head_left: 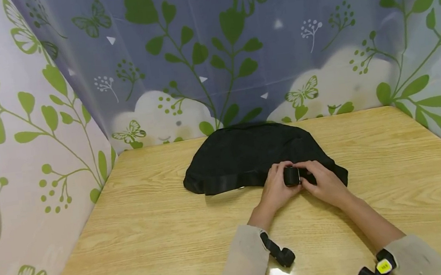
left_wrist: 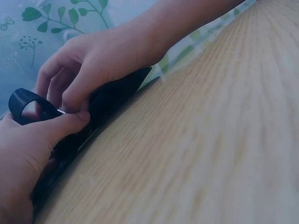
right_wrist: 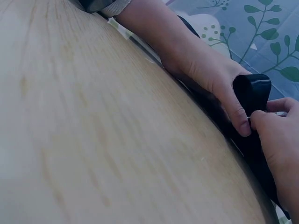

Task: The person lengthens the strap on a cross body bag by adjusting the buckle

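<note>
A black fabric piece (head_left: 254,147), roughly half-round, lies on the table, with a black strap (head_left: 226,184) along its front edge. Near its front right, the strap is bent up into a loop (head_left: 291,176). My left hand (head_left: 276,191) grips the strap beside this loop, thumb in front. From the other side my right hand (head_left: 325,183) pinches the strap with thumb and fingers. A thin, shiny metal edge (left_wrist: 60,111) shows between the hands in the left wrist view; its full shape is hidden by fingers. Both hands nearly touch.
The wood-grain table (head_left: 142,237) extends on both sides of the fabric. A patterned cloth backdrop (head_left: 180,69) stands right behind it, with another printed cloth wall (head_left: 13,147) to the left. Black wrist cameras are strapped at both sleeves.
</note>
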Tool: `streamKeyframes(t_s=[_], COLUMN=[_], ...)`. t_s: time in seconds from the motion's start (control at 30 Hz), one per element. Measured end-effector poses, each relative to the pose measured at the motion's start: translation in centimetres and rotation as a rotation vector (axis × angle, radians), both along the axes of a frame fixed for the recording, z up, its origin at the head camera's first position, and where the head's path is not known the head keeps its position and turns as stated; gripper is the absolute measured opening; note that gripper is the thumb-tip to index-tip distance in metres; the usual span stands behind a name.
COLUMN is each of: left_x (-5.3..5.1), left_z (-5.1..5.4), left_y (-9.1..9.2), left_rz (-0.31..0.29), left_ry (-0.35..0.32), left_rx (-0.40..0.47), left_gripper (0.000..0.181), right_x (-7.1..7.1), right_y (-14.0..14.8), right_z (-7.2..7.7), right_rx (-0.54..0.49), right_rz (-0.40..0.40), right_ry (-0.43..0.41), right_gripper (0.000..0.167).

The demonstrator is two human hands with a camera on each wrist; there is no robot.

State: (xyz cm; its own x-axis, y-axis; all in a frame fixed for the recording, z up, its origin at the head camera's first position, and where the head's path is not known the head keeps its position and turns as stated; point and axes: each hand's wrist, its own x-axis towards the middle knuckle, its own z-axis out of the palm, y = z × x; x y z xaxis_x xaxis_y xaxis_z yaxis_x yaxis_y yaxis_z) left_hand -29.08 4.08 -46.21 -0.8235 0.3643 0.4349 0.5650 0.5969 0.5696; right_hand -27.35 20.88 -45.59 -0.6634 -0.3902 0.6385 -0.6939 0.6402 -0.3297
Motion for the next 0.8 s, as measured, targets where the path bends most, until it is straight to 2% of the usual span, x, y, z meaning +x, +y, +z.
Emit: streamKeyframes(t_s=[0.23,0.57,0.8], left_x=[0.00,0.14,0.18], left_z=[-0.02,0.14,0.39], left_y=[0.02,-0.02,-0.05], left_rz=[-0.004,-0.003,0.012], left_ry=[0.000,-0.003,-0.011], left_rx=[0.017,0.005,-0.001], left_gripper=[0.057,0.051,0.048], right_x=[-0.24,-0.25,-0.56], right_y=[-0.11,-0.11,-0.11], right_z=[-0.12,-0.19,-0.10], right_rx=[-0.059,-0.111,-0.113], right_rz=[0.029,-0.022,-0.008], right_ry=[0.036,0.008,0.079], right_gripper=[0.042,0.025,0.025])
